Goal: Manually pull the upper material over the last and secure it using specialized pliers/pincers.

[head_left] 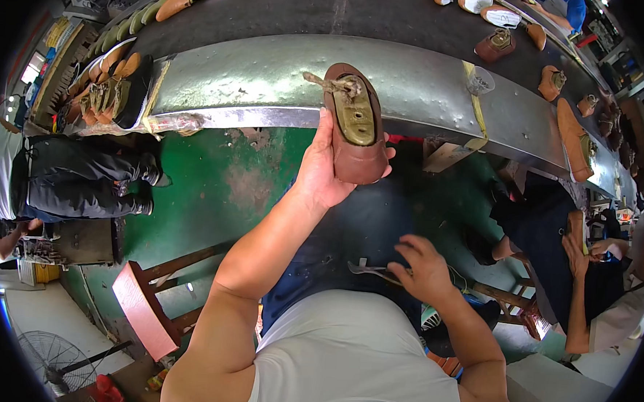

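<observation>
My left hand (pixel 322 170) is closed around a brown shoe (pixel 360 164) and holds it up before the metal bench edge. An olive-green last (pixel 357 118) fills the shoe, and a knotted cord (pixel 321 81) is tied at its top and hangs out to the left. On my lap lies a metal hand tool (pixel 368 269) like pincers, its handle end partly hidden. My right hand (pixel 424 270) is beside that handle with fingers apart; I cannot tell whether the thumb touches it.
A metal-edged bench (pixel 270 74) with a dark belt (pixel 288 13) runs across ahead. More shoes on lasts (pixel 105 99) lie at left, others (pixel 574 141) at right. A clear cup (pixel 481 82) stands on the bench. Co-workers sit on both sides; a wooden stool (pixel 145 308) is at left.
</observation>
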A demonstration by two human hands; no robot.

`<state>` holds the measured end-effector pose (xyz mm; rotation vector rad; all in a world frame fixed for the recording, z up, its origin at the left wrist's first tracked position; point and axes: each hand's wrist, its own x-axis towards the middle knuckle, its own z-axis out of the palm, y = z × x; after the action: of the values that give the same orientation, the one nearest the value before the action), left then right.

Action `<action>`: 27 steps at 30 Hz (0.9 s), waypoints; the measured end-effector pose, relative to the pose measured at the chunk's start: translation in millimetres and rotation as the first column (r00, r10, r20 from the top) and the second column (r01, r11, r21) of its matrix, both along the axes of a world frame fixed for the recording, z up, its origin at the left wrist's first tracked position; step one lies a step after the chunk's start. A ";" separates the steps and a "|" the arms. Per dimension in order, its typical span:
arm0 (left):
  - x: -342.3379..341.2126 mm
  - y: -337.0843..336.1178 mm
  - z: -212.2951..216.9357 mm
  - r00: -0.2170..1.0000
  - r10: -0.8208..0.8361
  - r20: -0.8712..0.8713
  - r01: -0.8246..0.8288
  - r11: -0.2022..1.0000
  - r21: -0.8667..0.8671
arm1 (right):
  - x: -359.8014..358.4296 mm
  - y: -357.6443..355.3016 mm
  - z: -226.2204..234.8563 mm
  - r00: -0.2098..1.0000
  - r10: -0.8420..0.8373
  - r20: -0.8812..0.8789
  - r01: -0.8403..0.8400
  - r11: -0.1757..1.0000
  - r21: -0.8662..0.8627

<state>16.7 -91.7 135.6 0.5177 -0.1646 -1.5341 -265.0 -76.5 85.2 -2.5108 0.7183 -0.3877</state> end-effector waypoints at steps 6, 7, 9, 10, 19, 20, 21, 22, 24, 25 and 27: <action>-9.6 2.4 -8.2 0.994 -0.040 0.106 0.034 0.998 0.054 | 68.4 -41.5 71.2 0.907 -0.020 0.421 0.054 0.996 -0.070; -10.4 7.1 -5.5 0.995 0.004 0.103 -0.011 0.998 0.061 | 89.1 -42.5 78.4 0.866 -0.030 0.498 0.057 0.998 -0.039; -16.3 5.7 -4.6 0.996 0.028 0.087 -0.032 0.998 0.051 | 101.8 -54.1 82.8 0.826 -0.052 0.561 0.079 0.997 -0.024; -17.5 5.4 -7.4 0.997 0.037 0.074 -0.040 0.998 0.045 | 105.4 -60.5 76.3 0.828 0.077 0.556 0.043 0.979 -0.200; -16.0 6.3 -15.5 0.999 -0.014 0.037 0.016 0.997 -0.080 | 112.7 -68.9 59.0 0.732 0.354 0.583 0.038 0.832 -0.553; -15.7 3.1 -16.3 0.998 -0.026 0.050 0.028 0.999 -0.046 | 112.9 -69.5 57.4 0.729 0.225 0.646 0.033 0.932 -0.361; -15.9 -0.8 -15.9 0.997 -0.039 0.063 0.040 0.999 -0.013 | 113.4 -71.2 56.1 0.726 0.085 0.682 0.029 0.988 -0.154; -19.0 -6.0 -14.4 0.994 -0.057 0.097 0.060 0.998 -0.027 | 115.2 -75.7 56.3 0.723 -0.059 0.688 0.023 0.998 0.061; -26.0 -19.1 -7.3 0.946 -0.104 0.308 0.104 0.994 0.018 | 121.5 -93.1 59.4 0.738 -0.210 0.641 -0.140 0.882 0.451; -18.8 -26.1 -2.4 0.923 -0.229 0.309 0.223 0.973 0.055 | 119.1 -104.8 65.2 0.722 -0.332 0.607 -0.130 0.797 0.590; -1.0 -47.5 1.0 0.856 -0.271 0.440 0.262 0.962 0.083 | 113.3 -145.2 82.6 0.655 -0.537 0.532 -0.217 0.540 0.813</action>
<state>15.7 -139.2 136.7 0.8931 -0.6016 -1.6647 -151.7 -221.7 167.8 -1.1463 0.5902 -0.8496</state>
